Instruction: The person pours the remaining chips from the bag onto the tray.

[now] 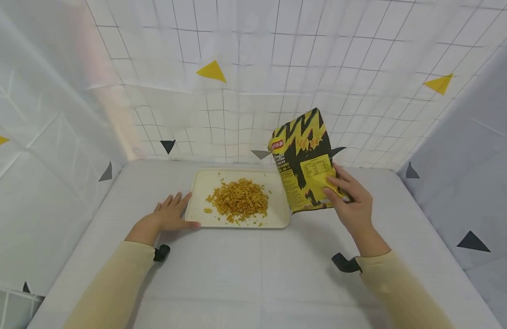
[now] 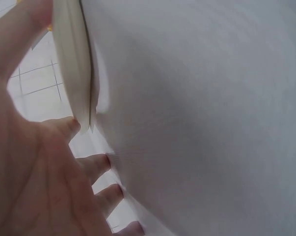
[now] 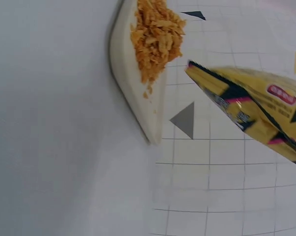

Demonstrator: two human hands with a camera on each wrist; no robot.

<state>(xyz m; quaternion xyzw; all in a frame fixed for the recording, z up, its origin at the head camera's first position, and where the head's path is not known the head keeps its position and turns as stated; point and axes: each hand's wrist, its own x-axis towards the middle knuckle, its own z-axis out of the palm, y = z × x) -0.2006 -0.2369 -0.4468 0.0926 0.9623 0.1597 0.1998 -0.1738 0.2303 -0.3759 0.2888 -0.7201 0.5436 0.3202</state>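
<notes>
A cream rectangular tray point(image 1: 277, 221) lies on the white-covered table, with a heap of broken orange-yellow chips point(image 1: 242, 199) in its middle. My left hand point(image 1: 171, 215) rests at the tray's left end, fingers spread and thumb at the near left corner. In the left wrist view, the fingers reach along the tray's edge point(image 2: 73, 64). Over the tray's right end, my right hand point(image 1: 355, 205) grips a yellow-and-black chip bag point(image 1: 304, 169) by its lower right part. The right wrist view has the bag point(image 3: 270, 105) tilted beside the tray, above the table. Its inside is hidden.
Close behind the tray hangs a white sheet with a grid pattern point(image 1: 237, 123) and scattered triangles. Pale curtains point(image 1: 463, 183) stand on both sides of the table point(image 1: 245, 274). Black straps with wrist cameras point(image 1: 346, 263) sit on both wrists.
</notes>
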